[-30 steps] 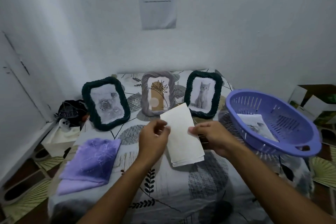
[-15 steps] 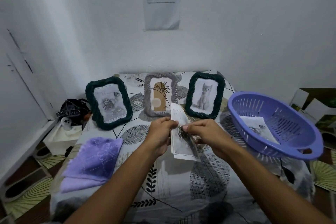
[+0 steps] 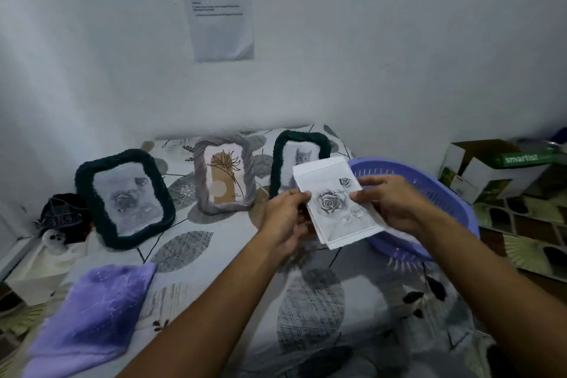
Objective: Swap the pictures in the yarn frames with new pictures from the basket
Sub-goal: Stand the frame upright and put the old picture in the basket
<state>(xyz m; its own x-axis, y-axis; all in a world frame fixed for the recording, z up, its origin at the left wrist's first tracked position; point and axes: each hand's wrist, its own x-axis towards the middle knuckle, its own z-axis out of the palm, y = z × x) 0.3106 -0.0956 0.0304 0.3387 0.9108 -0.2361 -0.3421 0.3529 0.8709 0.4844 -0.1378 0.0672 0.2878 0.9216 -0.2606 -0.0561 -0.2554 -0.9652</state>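
Two hands share one small stack of pictures [image 3: 339, 209] — the left hand [image 3: 287, 218] pinches its near-left edge between thumb and curled fingers, the right hand [image 3: 389, 204] grips the right edge, thumb on top and fingers underneath. The top sheet shows a grey rose, face up, and at least one more sheet peeps out beneath it at the lower edge. The stack is held in the air, just in front of the cat frame [image 3: 299, 159] and beside the purple basket [image 3: 429, 190].

Judging by this, the step in hand is sorting the new pictures and choosing one for a frame. The next move calls for peeling a single sheet off without creasing it, then freeing a hand to take a frame.

As for containers — the basket's inside is mostly hidden behind the right hand and the papers, so what remains in it cannot be told. All three yarn frames stand filled on the patterned cloth [image 3: 306, 301]: the rose frame [image 3: 124, 196] at left, the grey frame [image 3: 225, 172] with a plant drawing in the middle, the cat at right.
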